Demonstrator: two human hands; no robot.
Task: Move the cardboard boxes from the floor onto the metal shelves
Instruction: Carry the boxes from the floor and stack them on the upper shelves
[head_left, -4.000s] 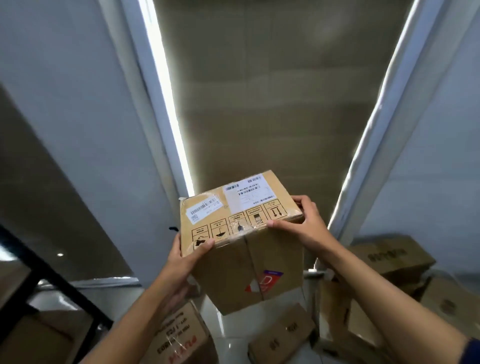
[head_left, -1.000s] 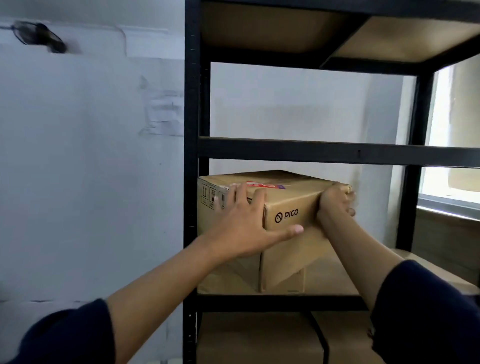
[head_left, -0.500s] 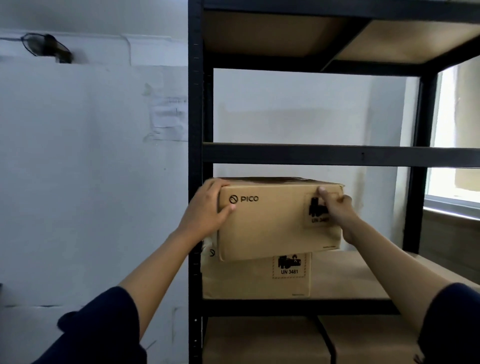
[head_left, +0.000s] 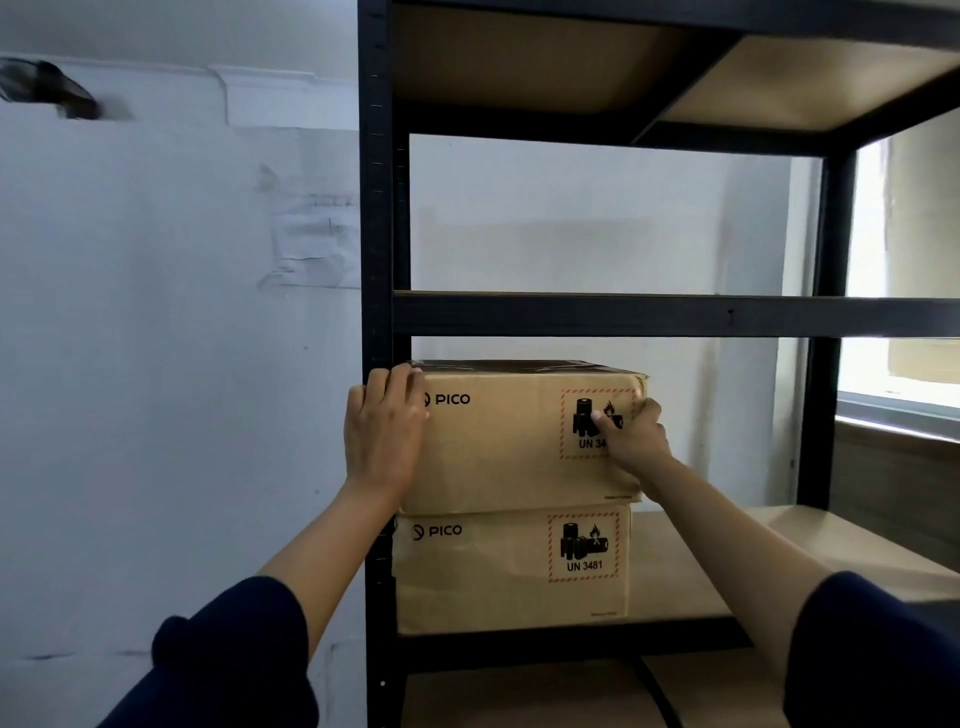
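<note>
Two cardboard boxes now stand in one stack at the left end of the metal shelf (head_left: 779, 561), against its left post. The upper box (head_left: 519, 441) lies flat on the lower box (head_left: 509, 571), at twelve o'clock from it, and overhangs it a little at three o'clock. The left hand (head_left: 384, 431) lies on the upper box's left front edge with straight fingers pointing up, pressing and not gripping. The right hand (head_left: 631, 436) grasps the right front corner: the thumb lies on the printed warning label and the fingers bend around the side. I judge that this box is placed and needs only a small push to line up with the one under it; how many boxes are left on the floor cannot be told, because the floor is not in view. Half a second ago the upper box was tilted, its left side low and its bottom edge hanging over the lower box's front; now it sits level, and the left hand has changed from holding the upper left corner to pressing flat.
</note>
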